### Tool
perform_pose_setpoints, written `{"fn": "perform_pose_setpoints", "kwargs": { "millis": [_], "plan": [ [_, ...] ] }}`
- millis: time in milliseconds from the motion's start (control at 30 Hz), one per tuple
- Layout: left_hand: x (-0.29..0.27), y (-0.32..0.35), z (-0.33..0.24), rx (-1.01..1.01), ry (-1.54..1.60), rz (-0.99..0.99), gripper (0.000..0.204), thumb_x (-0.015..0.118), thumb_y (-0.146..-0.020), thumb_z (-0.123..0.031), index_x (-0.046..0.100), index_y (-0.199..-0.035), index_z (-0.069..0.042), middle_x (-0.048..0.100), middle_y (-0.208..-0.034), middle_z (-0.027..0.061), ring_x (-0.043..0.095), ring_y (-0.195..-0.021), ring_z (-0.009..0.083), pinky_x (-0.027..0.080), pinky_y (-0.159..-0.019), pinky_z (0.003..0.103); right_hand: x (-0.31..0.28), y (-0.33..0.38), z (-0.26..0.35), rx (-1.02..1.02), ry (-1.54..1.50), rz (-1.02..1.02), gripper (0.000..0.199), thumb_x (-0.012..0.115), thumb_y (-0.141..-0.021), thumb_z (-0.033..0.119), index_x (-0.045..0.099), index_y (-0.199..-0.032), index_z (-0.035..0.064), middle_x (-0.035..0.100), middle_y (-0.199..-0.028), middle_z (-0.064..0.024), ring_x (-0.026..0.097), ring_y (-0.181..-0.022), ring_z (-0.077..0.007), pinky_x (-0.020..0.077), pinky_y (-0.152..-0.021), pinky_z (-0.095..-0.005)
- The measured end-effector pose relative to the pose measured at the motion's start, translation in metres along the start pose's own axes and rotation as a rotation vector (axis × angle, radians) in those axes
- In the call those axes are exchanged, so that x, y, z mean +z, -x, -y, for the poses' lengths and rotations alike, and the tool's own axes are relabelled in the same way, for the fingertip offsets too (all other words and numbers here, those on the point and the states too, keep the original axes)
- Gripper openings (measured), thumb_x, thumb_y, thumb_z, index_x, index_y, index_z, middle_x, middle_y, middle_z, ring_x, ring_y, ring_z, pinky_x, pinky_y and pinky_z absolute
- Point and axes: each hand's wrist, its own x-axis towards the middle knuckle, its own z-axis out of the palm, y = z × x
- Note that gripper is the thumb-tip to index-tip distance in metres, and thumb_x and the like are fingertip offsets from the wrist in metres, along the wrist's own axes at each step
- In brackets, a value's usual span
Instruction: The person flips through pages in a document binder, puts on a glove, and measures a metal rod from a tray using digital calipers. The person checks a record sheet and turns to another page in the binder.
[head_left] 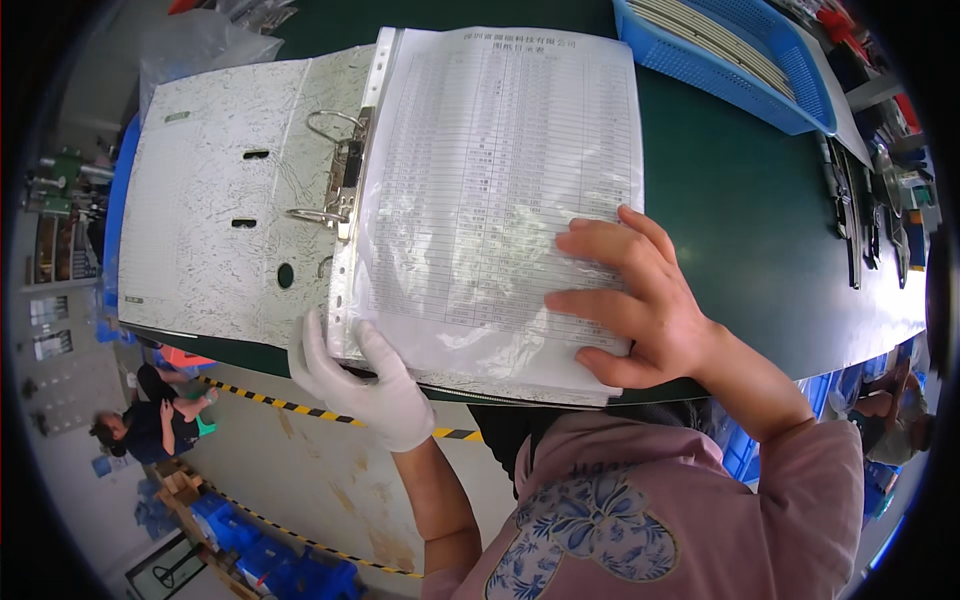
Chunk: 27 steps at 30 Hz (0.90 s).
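An open lever arch binder (pixel 215 190) lies on the green table, its marbled grey-white cover spread to the left. Over its right side rests a clear plastic sleeve (pixel 480 355) with a printed table sheet (pixel 500 180) inside. The metal ring mechanism (pixel 345 170) has its arches raised beside the sleeve's punched strip. My left hand (pixel 365 385), in a white glove, is at the strip's lower end, thumb and fingers apart on either side of it. Bare, with fingers spread, my right hand (pixel 640 300) lies on the right part of the sleeve.
A blue basket (pixel 720 60) with flat, pale strips stands at the far right. Dark hand tools (pixel 850 215) lie near the table's right edge. Clear plastic bags (pixel 205 50) are at the far left. Beyond the table on the left sits another person (pixel 155 425).
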Motion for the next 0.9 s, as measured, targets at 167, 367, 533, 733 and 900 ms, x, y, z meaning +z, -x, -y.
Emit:
{"fn": "perform_pose_setpoints", "kwargs": {
  "millis": [167, 367, 533, 733, 900],
  "plan": [
    [-0.016, 0.000, -0.039, 0.357, -0.006, 0.184, 0.038, 0.069, -0.079, -0.014, 0.058, -0.113, -0.002, 0.050, -0.116, 0.0143, 0.051, -0.109, 0.0328, 0.043, -0.093, 0.045, -0.010, 0.010, -0.007, 0.580, 0.063, -0.308, 0.050, 0.066, -0.075, 0.024, 0.055, -0.113, -0.0051, 0.053, -0.103, -0.0168, 0.054, -0.085, -0.0311, 0.0420, -0.078, -0.0410],
    [-0.002, 0.004, -0.088, 0.516, 0.021, 0.595, 0.067, 0.079, -0.063, -0.044, 0.057, -0.112, -0.003, 0.051, -0.112, 0.0168, 0.053, -0.099, 0.0342, 0.044, -0.082, 0.044, -0.003, 0.014, -0.012, 0.409, 0.163, -0.134, 0.055, 0.066, -0.078, 0.027, 0.051, -0.116, -0.0094, 0.050, -0.100, -0.0180, 0.051, -0.091, -0.0327, 0.0406, -0.081, -0.0424],
    [0.015, 0.005, -0.103, 0.512, -0.038, 0.543, 0.070, 0.076, -0.067, -0.050, 0.057, -0.112, 0.001, 0.052, -0.112, 0.0198, 0.054, -0.100, 0.0366, 0.044, -0.082, 0.047, -0.001, 0.007, -0.039, 0.340, 0.132, -0.115, 0.058, 0.064, -0.080, 0.027, 0.049, -0.120, -0.0113, 0.049, -0.102, -0.0182, 0.050, -0.094, -0.0325, 0.0405, -0.083, -0.0427],
    [0.040, -0.084, -0.064, 0.622, -0.463, 0.209, 0.054, 0.063, -0.083, -0.041, 0.057, -0.114, 0.003, 0.057, -0.109, 0.0189, 0.058, -0.097, 0.0341, 0.047, -0.082, 0.045, 0.006, 0.006, -0.055, 0.318, 0.135, -0.168, 0.060, 0.063, -0.081, 0.027, 0.048, -0.124, -0.0117, 0.049, -0.104, -0.0182, 0.050, -0.096, -0.0323, 0.0406, -0.085, -0.0424],
    [0.056, -0.114, -0.054, 0.387, -0.727, 0.608, 0.050, 0.055, -0.088, -0.041, 0.057, -0.122, -0.004, 0.061, -0.107, 0.0155, 0.063, -0.089, 0.0335, 0.050, -0.075, 0.044, 0.004, 0.009, -0.056, 0.291, 0.108, -0.174, 0.061, 0.064, -0.080, 0.028, 0.048, -0.124, -0.0115, 0.049, -0.104, -0.0180, 0.050, -0.096, -0.0317, 0.0404, -0.085, -0.0418]
  ]
}}
